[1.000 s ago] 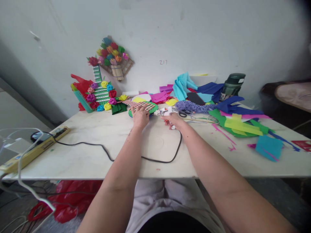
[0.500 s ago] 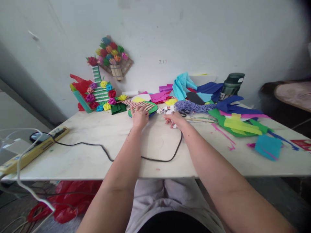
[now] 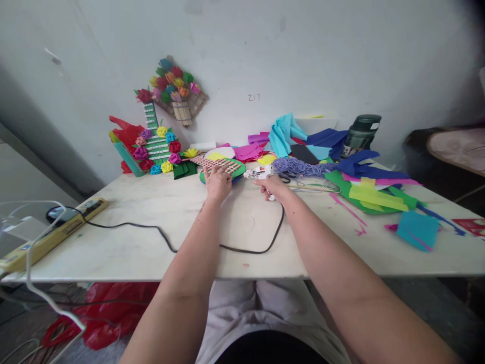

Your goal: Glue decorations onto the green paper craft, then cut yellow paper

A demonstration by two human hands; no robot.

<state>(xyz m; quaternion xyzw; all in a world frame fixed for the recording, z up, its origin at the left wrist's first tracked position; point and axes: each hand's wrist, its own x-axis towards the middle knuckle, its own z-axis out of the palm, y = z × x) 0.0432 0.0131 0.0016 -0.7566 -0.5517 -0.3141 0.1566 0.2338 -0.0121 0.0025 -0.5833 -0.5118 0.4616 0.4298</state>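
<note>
My left hand (image 3: 219,183) lies with fingers spread on a lattice of thin wooden sticks (image 3: 228,166), pressing it onto a green round piece (image 3: 242,168). The lattice reaches out past the green piece toward the upper left. Just to the right, my right hand (image 3: 276,186) is closed around a white glue gun (image 3: 264,172), whose nozzle end points left toward the green piece. A black cord (image 3: 261,251) runs from near this hand in a loop over the table.
At the back left stands a green striped craft (image 3: 157,147) with paper flowers. Purple yarn (image 3: 299,167), coloured paper (image 3: 373,194) and a dark green flask (image 3: 361,134) lie or stand at the right. A yellow power strip (image 3: 56,232) sits on the left edge of the table (image 3: 125,253).
Hardly anything differs. The fingers of my right hand have shifted slightly on the glue gun, while my left hand stays on the stick lattice.
</note>
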